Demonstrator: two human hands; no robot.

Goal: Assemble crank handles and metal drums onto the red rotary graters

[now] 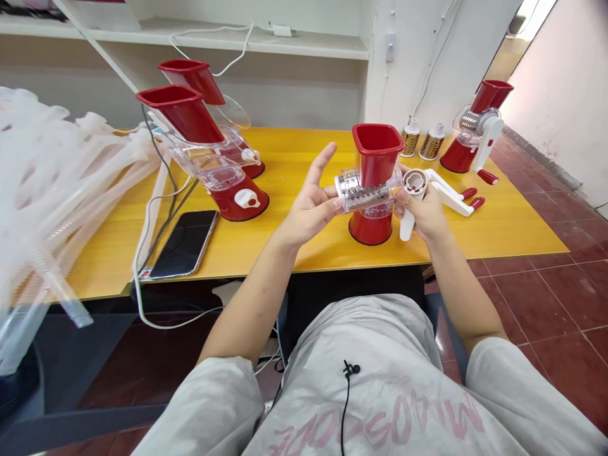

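Observation:
A rotary grater with a red hopper (378, 142) and a red base (370, 227) stands upright on the table in front of me. Its metal drum (365, 195) lies sideways in the clear housing, with the white-rimmed end facing left. My left hand (311, 206) pinches at that end with thumb and bent fingers, while the index finger points up and away. To the right of the housing, my right hand (425, 206) grips a white crank handle (407, 225) with a round hollow hub turned toward me. The fingers behind the hub are partly hidden.
Two red grater bodies (242, 196) stand at left, beside a phone (184, 244), cables and a heap of clear plastic bags (71, 190). At right are two spare drums (432, 142), more white cranks with red knobs (476, 202) and an assembled grater (458, 155).

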